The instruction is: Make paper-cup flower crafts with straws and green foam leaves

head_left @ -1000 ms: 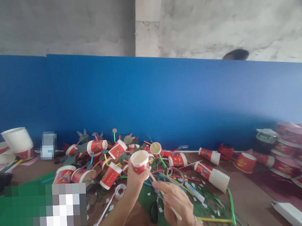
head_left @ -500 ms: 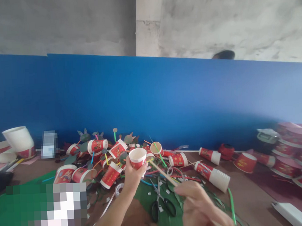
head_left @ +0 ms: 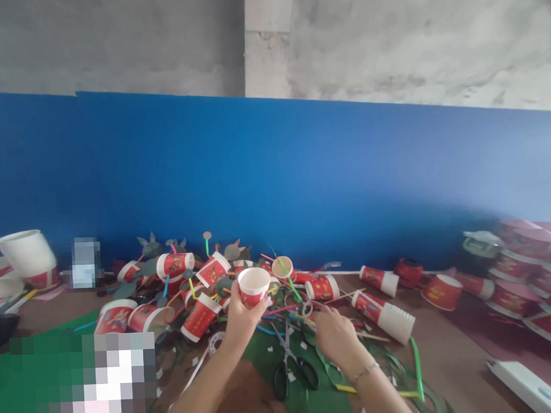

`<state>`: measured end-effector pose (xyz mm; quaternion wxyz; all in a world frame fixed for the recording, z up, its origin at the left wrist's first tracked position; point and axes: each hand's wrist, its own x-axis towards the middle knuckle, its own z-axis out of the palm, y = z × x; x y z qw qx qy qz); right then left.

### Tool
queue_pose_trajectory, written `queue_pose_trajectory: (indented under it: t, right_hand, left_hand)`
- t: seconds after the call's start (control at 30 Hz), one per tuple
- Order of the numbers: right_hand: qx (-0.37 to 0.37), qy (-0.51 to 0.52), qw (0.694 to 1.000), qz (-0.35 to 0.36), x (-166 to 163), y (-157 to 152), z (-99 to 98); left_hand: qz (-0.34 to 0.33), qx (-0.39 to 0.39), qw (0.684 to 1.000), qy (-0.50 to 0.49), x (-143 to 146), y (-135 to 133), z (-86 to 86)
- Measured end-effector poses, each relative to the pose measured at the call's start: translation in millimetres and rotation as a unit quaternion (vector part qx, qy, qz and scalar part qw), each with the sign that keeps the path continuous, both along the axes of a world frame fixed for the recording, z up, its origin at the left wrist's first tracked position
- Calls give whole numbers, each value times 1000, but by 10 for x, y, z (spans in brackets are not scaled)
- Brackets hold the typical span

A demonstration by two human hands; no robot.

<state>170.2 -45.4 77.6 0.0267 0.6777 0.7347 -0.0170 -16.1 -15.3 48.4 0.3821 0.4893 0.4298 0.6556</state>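
Red and white, a paper cup (head_left: 254, 286) is up off the brown table (head_left: 446, 357), gripped in the left hand (head_left: 242, 312). Its open top faces up, tipped a little. The right hand (head_left: 334, 333) is low over the messy table. Its fingertips are near a pale ring (head_left: 307, 308), but I cannot tell if that hand is open or closed, or if it holds anything. A thin wooden stick (head_left: 375, 336) is just beside it. Closer in, scissors (head_left: 288, 354) with black handles lie a bit open on a green sheet (head_left: 311, 406). Red cups (head_left: 200, 317) and bendy straws (head_left: 289, 276) make a jumble behind. On the right, a stack of cups (head_left: 383, 317) lies sideways. Behind everything stands a blue wall (head_left: 274, 182).
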Motion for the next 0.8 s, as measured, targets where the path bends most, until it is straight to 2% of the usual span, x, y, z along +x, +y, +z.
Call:
queue_pose_trajectory:
  t: [0.07,0.13,0.27,0.37,0.43,0.5,0.67,0.8]
  right_hand:
    - [7,32,998,47,-128,-53,-54]
    - [-23,49,994,93,-274,-101,-127]
    - [-65,-7,994,86,-504,-132,-295]
    - [-65,21,994,84,-516,-110,-329]
    - [-64,64,993,78,-426,-99,-277]
    - [-42,117,986,112,-275,-100,-172]
    - [-10,222,961,168,82,-185,196]
    - [53,263,945,185,36,-297,377]
  left_hand:
    - [-14,9,1000,-8,4,2,-29]
    - [-35,18,999,-9,14,-5,-62]
    - [-66,20,998,2,50,-46,-84]
    - [-83,12,996,19,70,-77,-53]
    - [-87,16,995,35,61,-93,-41]
    - [-85,25,994,57,25,-116,-60]
    - [-31,16,992,119,-104,-278,-235]
    - [-80,37,990,114,-117,-426,-376]
